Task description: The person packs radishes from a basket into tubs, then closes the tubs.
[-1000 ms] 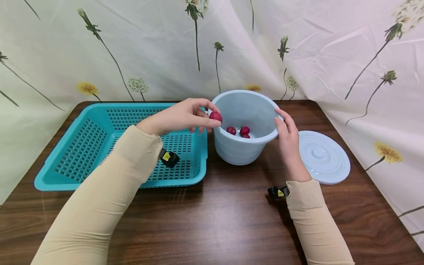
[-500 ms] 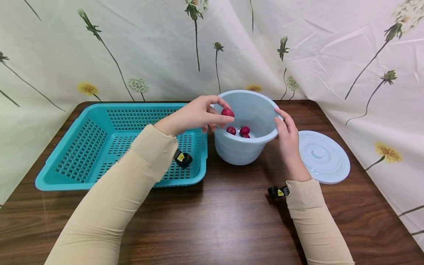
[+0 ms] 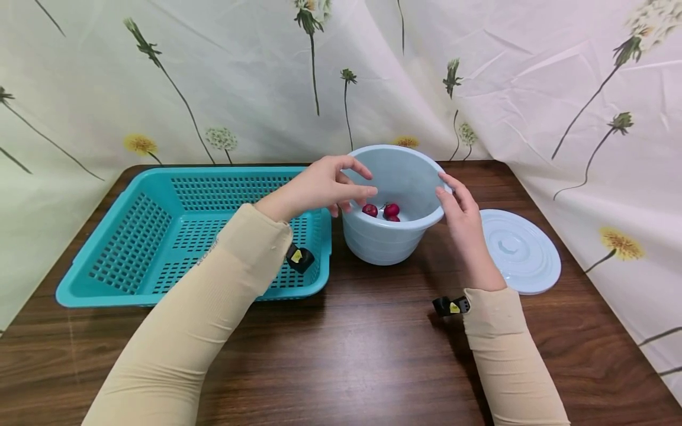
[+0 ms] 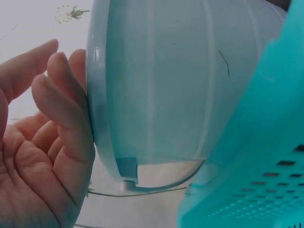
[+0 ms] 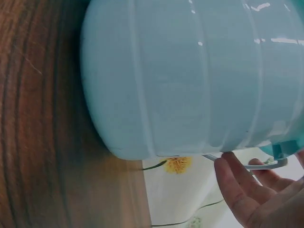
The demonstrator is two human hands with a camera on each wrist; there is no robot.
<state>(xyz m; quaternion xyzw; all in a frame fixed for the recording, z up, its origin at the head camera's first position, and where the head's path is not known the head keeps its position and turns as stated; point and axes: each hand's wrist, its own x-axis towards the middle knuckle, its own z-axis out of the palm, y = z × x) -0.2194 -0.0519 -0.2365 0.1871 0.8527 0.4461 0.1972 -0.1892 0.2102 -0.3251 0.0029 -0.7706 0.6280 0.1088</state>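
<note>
A light blue bucket stands at the middle of the table, with several small round red fruits on its floor. At its left rim is my left hand, thumb and forefinger apart with nothing between them. In the left wrist view, the outer fingers lie right against the bucket's rim. My right hand holds the bucket's right rim between thumb and fingers. The right wrist view has these fingers beside the bucket wall, near its thin wire handle.
To the left of the bucket lies a turquoise perforated basket, its right end close to the bucket. A light blue lid rests flat on the dark wooden table at the right. Behind hangs a white cloth with dandelion prints.
My left hand has moved right over the bucket's rim with a red fruit and let it go inside. The right hand has kept its hold on the rim.
</note>
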